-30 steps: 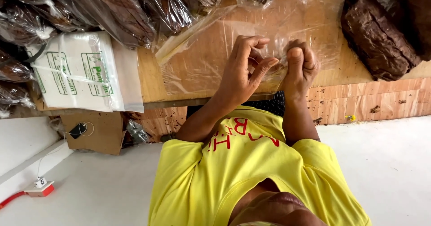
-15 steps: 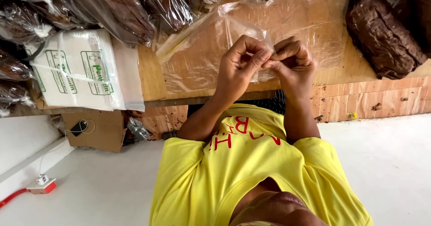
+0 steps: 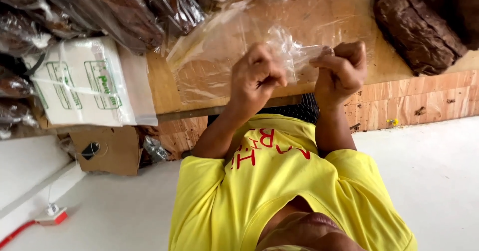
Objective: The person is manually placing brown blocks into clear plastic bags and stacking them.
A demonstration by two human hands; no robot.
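My left hand and my right hand are both raised in front of my yellow shirt. Each is closed, pinching a small clear plastic bag that is crumpled between them. Behind the hands, a larger clear plastic sheet lies over the wooden table top. Whether anything is inside the small bag cannot be told.
Dark brown blocks wrapped in clear plastic are piled at the upper left, and a bare brown block lies at the upper right. A white tied pack of bags sits at the table's left. Below it are a cardboard box and a floor socket with a red cable.
Both hands have come off the table and closer to my chest, and they have drawn slightly apart with the clear bag stretched between them.
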